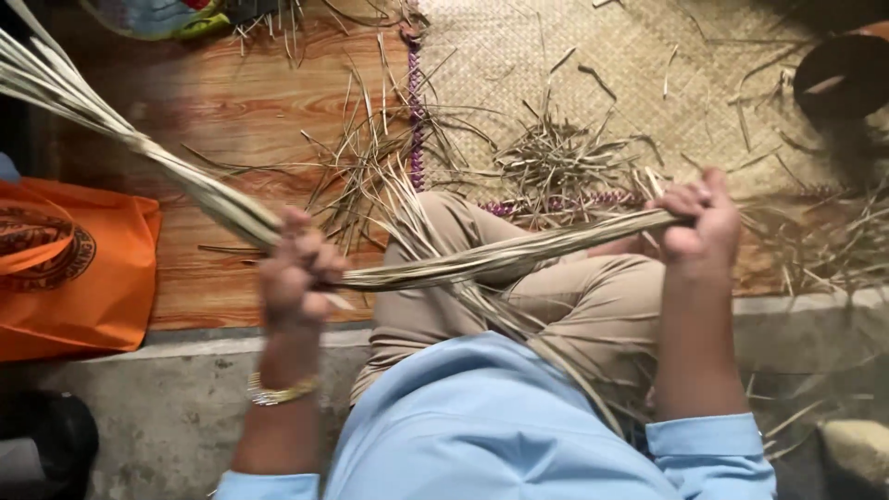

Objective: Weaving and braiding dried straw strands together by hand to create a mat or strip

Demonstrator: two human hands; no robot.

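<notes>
Head view: hands [296,268] clenched round reed bundle [500,259].

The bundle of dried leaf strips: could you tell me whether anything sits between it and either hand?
Nothing visible does. The left hand and the right hand are both closed directly around the bundle of dried leaf strips, which stretches between them above the lap; loose strips lie beyond on the woven mat.

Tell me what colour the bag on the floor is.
Orange bag, with a dark round print; head view.
</notes>
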